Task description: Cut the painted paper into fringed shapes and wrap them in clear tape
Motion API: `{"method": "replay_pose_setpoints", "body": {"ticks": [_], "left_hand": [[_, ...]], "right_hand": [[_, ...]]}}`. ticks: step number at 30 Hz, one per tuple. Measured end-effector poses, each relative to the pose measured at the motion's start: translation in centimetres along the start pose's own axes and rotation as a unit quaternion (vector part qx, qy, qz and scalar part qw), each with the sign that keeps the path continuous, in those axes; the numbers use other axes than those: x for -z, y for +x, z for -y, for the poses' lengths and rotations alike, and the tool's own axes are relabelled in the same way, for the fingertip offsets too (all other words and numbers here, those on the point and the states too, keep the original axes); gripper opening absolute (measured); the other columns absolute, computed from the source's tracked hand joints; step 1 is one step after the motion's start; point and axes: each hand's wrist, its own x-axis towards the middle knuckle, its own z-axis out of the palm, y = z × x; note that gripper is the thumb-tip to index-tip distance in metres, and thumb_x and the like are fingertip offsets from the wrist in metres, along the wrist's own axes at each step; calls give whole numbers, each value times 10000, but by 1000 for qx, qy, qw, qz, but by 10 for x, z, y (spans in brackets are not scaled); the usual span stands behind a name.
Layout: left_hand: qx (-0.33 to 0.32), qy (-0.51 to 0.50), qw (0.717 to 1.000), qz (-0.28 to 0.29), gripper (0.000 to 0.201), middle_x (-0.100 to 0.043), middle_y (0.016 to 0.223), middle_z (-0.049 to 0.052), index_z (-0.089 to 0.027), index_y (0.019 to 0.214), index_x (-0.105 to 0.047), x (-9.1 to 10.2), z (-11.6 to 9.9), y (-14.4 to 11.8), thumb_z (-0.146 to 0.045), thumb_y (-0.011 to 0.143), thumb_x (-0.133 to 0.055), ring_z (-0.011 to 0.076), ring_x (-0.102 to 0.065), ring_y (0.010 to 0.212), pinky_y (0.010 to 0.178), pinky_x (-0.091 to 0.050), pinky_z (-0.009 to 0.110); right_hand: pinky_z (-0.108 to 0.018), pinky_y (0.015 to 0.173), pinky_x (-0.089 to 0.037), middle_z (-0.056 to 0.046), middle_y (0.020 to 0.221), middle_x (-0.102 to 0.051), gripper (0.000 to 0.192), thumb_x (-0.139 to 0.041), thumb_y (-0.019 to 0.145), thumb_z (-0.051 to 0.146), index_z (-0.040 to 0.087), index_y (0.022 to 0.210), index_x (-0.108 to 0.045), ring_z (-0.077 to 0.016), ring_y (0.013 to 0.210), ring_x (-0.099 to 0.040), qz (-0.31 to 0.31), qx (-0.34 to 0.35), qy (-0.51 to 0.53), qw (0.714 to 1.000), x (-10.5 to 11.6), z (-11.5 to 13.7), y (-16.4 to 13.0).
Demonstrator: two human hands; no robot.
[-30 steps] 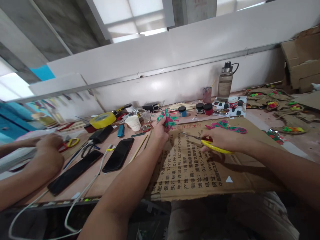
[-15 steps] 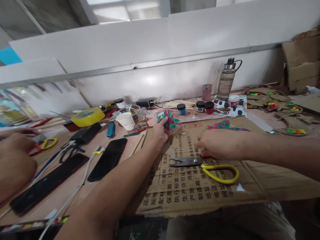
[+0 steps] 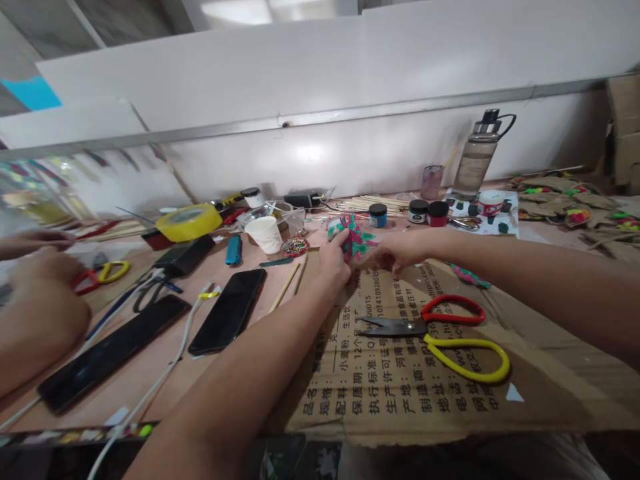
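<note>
Scissors (image 3: 440, 333) now released onto cardboard sheet (image 3: 400, 393); left hand (image 3: 334, 263) and right hand (image 3: 403, 252) together, pinching green-and-pink ornament (image 3: 356, 239).

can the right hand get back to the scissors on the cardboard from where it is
Probably yes. The right hand is at the paper ornament, and the scissors lie flat on the cardboard just beneath that forearm, handles uncovered, with nothing lying between them.
</note>
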Motion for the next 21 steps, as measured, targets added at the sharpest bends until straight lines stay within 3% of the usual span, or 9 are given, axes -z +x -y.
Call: {"method": "replay_pose_setpoints", "body": {"ticks": [5, 10, 14, 21], "left_hand": [[-19, 2, 1000, -21, 155, -758, 781, 5, -191, 864, -670, 0, 0, 1, -104, 770, -757, 151, -716, 659, 718, -600, 289], [-28, 6, 1000, -10, 193, -757, 777, 1, -189, 908, -670, 2, 2, 3, -117, 752, -760, 154, -722, 667, 730, -599, 290], [-10, 10, 1000, -2, 215, -765, 795, 13, -187, 936, -680, 5, 3, 4, -148, 747, -775, 174, -746, 719, 765, -608, 306], [-7, 15, 1000, 7, 241, -777, 831, 29, -182, 967, -689, 6, 3, 2, -156, 743, -775, 190, -757, 738, 786, -618, 333]], "right_hand": [[-263, 636, -378, 32, 645, -609, 127, -753, 728, 243, 170, 709, -651, -143, 661, -531, 26, -5, 40, 999, -5, -7, -5], [-260, 682, -422, -3, 822, -681, 135, -692, 751, 184, 169, 884, -682, -165, 779, -591, -50, 22, 81, 995, -14, -8, -24], [-261, 697, -419, -28, 919, -712, 259, -680, 724, 108, 165, 970, -737, -175, 815, -589, -54, 35, 15, 998, -9, -1, -28], [-265, 644, -367, -37, 867, -704, 152, -705, 685, 53, 125, 804, -767, -161, 754, -560, -16, 55, -51, 997, -3, 0, -7]]}}
